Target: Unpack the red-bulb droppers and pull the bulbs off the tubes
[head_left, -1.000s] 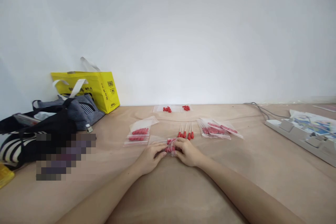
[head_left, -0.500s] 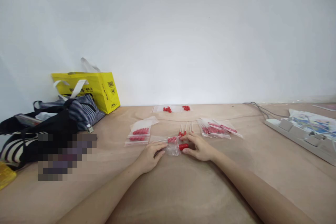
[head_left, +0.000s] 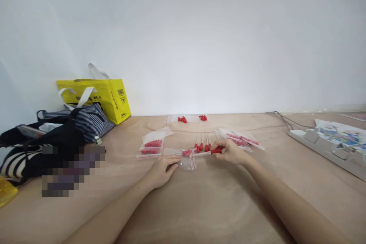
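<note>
My right hand [head_left: 230,152] pinches the red handle of what looks like a small screwdriver [head_left: 216,150]. Its thin pale shaft points left, the tip at the mouth of a clear zip bag [head_left: 189,163]. Inside that bag, red handles [head_left: 187,153] show through the plastic. On the bag's left side my left hand [head_left: 162,169] holds it with fingers and thumb closed together; the grip is partly hidden. Just behind, several more red-handled screwdrivers [head_left: 201,146] lie side by side, shafts pointing away from me.
Filled zip bags lie at left [head_left: 153,143] and right [head_left: 243,140]. Small red pieces [head_left: 182,119] rest on clear bags by the wall. A yellow bag [head_left: 114,99], striped bag [head_left: 93,122] and black bag [head_left: 65,137] stand at left; a white power strip [head_left: 323,148] lies at right.
My right hand has moved right and slightly away with the red handle, so the pale shaft now shows between it and the bag. My left hand stays in place.
</note>
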